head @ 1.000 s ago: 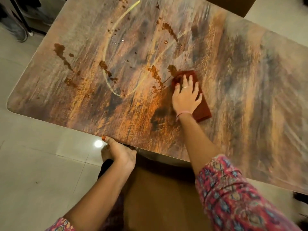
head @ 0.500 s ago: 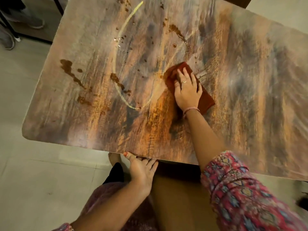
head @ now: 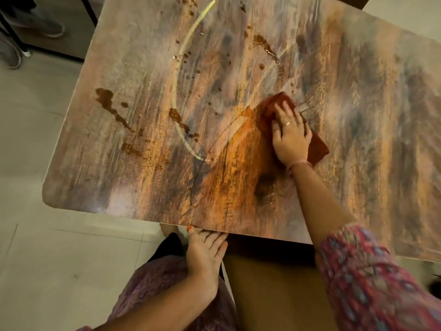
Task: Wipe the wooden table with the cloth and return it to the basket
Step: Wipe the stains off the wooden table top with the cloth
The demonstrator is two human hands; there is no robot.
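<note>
The wooden table (head: 133, 182) fills most of the view, marked with brown spill stains (head: 108, 103) and a pale yellow curved streak (head: 177, 91) on its left half. A rust-red cloth (head: 272, 106) lies flat near the table's middle. My right hand (head: 291, 137) presses down on the cloth with straight, spread fingers. My left hand (head: 205, 249) rests against the table's near edge, thumb at the rim, fingers extended under it. No basket is in view.
Pale floor tiles (head: 47, 259) lie to the left and below the table. A dark metal frame (head: 47, 51) and a person's grey shoes (head: 45, 27) stand at the far left. A brown surface (head: 269, 295) sits under the near table edge.
My right hand has slid the cloth away from me and slightly right over the stains. The brown smear that was by the cloth is gone. My left hand stays at the near edge.
</note>
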